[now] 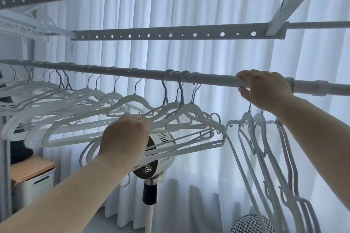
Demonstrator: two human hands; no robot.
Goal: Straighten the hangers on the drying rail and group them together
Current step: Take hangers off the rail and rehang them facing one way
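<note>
The drying rail point(132, 72) is running from left to right, and the task is looking about half done, in my judgement. At the right, a bunch of hangers point(247, 118) is already hanging pressed together, their long sides pointing from far to near, across the rail. The right hand point(265, 89) is curling its fingers over the rail just left of their hooks and is holding the rail. The middle hangers point(191, 105) are twisted, their long sides lying almost along the rail and crossing each other. The left hand point(125, 136) is gripping them at the near end, in front of a fan point(161, 138). The left hangers point(62, 98) are hanging spread apart and turned at different angles, so they are waiting to be straightened and pushed together
</note>
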